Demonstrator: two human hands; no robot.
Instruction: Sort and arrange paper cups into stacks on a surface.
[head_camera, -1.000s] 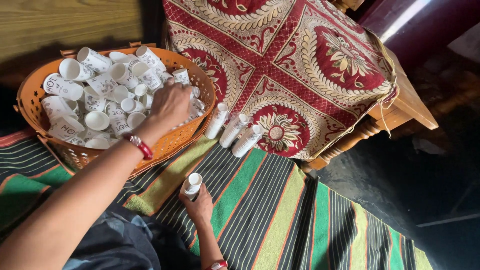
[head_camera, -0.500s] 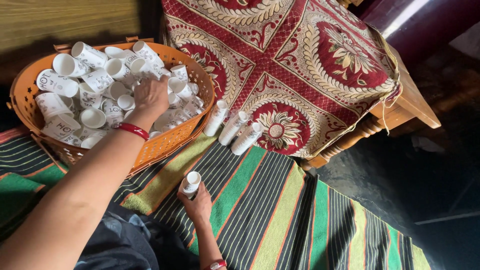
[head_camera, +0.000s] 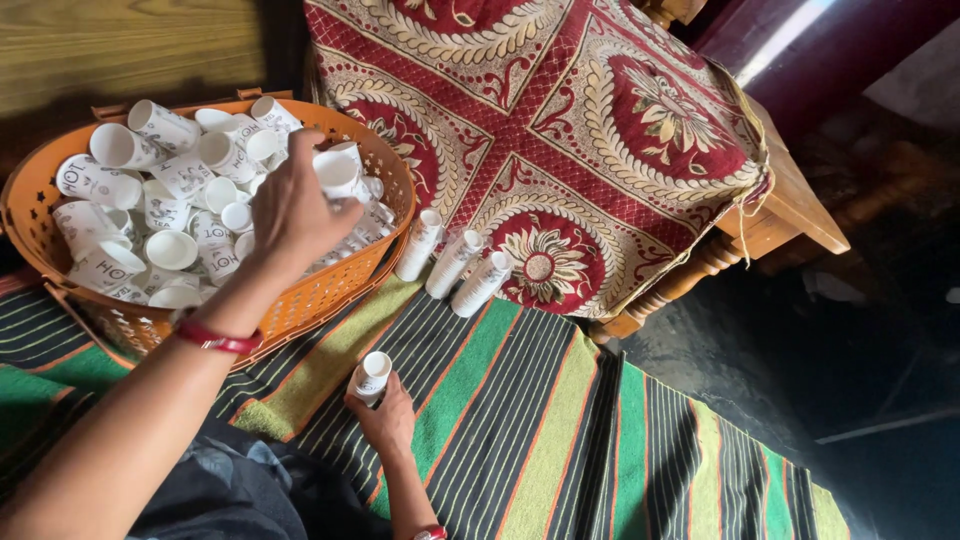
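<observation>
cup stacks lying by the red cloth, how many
3, side by side on the striped mat against the red cloth: left stack, middle stack, right stack. None looks hidden there.

Left hand (head_camera: 290, 205) has risen from the cup pile in the basket (head_camera: 330, 290), now gripping one white paper cup (head_camera: 335, 172).
</observation>
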